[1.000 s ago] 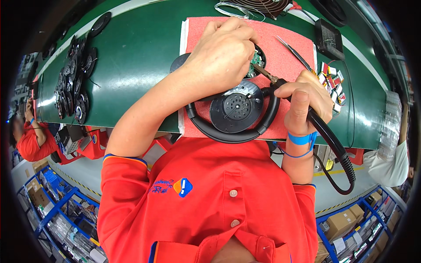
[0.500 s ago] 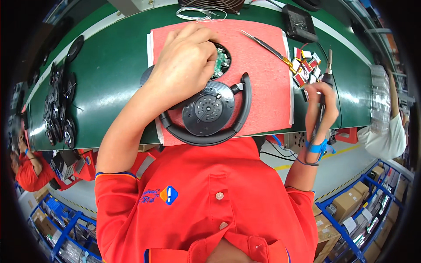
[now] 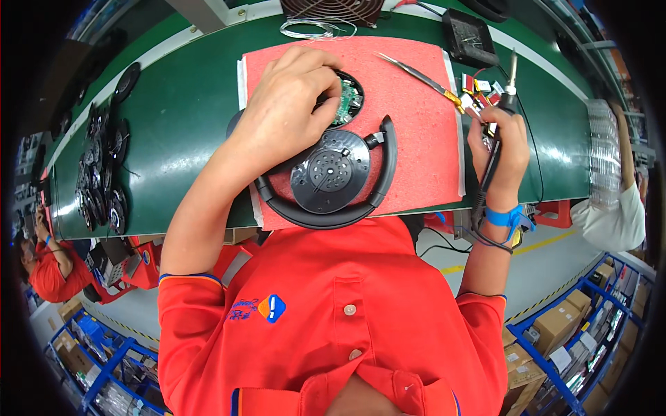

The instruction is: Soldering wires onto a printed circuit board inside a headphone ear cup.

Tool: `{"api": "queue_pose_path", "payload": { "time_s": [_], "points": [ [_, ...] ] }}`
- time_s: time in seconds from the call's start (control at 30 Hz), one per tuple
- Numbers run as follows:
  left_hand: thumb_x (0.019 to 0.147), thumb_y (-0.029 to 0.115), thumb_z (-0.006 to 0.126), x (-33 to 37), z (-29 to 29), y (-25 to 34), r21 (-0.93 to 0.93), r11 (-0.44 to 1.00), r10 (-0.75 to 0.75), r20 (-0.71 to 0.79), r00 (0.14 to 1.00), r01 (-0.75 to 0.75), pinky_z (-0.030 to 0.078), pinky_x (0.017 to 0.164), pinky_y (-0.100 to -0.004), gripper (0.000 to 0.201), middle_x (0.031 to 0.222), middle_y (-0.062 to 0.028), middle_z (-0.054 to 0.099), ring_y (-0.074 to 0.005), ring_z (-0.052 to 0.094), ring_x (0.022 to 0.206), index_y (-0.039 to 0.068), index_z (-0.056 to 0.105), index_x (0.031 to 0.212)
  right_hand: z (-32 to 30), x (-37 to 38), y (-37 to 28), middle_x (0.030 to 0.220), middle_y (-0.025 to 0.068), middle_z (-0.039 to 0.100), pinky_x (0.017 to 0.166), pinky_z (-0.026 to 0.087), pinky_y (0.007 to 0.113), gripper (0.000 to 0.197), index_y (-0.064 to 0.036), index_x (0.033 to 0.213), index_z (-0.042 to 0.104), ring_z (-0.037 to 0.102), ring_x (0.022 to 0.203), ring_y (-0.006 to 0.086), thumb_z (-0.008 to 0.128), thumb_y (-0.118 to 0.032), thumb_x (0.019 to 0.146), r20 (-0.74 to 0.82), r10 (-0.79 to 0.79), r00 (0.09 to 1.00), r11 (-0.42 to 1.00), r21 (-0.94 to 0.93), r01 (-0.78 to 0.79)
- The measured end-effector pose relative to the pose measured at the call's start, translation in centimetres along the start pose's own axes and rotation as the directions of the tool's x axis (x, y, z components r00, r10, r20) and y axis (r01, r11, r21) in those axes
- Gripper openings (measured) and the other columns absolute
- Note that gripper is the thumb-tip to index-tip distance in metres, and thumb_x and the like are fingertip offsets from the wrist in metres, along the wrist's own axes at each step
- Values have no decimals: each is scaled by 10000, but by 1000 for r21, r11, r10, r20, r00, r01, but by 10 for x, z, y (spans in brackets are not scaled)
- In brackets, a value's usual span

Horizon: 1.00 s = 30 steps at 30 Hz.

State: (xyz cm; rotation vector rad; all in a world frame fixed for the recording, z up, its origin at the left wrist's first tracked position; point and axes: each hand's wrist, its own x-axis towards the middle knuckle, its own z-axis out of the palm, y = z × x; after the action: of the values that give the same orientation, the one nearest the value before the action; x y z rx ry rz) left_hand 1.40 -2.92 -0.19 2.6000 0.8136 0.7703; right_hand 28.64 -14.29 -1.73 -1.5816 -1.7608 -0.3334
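Note:
A pair of black headphones (image 3: 331,173) lies on the pink foam mat, its near ear cup flat and its headband curving round toward my body. Over the far ear cup, my left hand (image 3: 291,104) is closed with curled fingers and holds it by the rim. A green circuit board (image 3: 348,101) shows inside that cup, partly covered by my fingers. My right hand (image 3: 505,149) grips a soldering iron (image 3: 510,97), its metal tip pointing away from me. The thumb and forefinger of this hand reach the near side of a pile of small wired batteries (image 3: 479,89); whether they pinch one is unclear.
Tweezers (image 3: 420,73) lie at the mat's (image 3: 423,152) right edge. Behind the batteries stands a black tray (image 3: 470,38). A coil of solder wire (image 3: 309,28) lies by a fan grille. Black round parts (image 3: 100,170) are heaped at left; clear plastic trays (image 3: 603,156) are stacked at right.
My right hand has turned and moved in to the batteries, with the soldering iron still in its grip. My left hand stays on the ear cup. The whole view has shifted slightly.

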Motion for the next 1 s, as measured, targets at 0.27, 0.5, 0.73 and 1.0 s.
{"api": "queue_pose_path", "payload": {
  "time_s": [0.27,0.5,0.73,1.0],
  "points": [
    [744,60,705,2,-8,27,-374,924,34,-119,992,-77,477,694,-310,225,878,-79,616,-227,589,794,14,603,939,40,39,-83,927,73,622,755,489,262,363,-26,1007,540,609,821,157,673,122,704,42,-173,984,766,634,108],
    [819,3,652,-4,-11,13,-782,606,-290,-46,956,147,443,626,-198,124,833,-17,599,-55,533,713,-9,593,927,50,52,-94,842,36,590,641,485,234,290,-39,959,552,582,706,112,671,80,724,77,-15,997,693,719,-45],
    [848,-2,601,-2,-22,21,-670,663,-299,174,938,335,400,589,-174,120,818,9,570,-29,497,680,-8,593,967,62,44,-90,822,33,579,663,480,235,278,-35,941,555,580,718,109,681,84,723,35,14,999,683,729,-35],
    [812,54,656,-4,-16,14,-537,804,-270,55,961,257,373,522,-187,76,673,28,557,-29,459,570,10,625,865,65,39,-85,898,107,592,729,466,259,362,-20,1063,444,578,800,142,610,142,785,53,-13,998,672,739,-30]
  ]
}}
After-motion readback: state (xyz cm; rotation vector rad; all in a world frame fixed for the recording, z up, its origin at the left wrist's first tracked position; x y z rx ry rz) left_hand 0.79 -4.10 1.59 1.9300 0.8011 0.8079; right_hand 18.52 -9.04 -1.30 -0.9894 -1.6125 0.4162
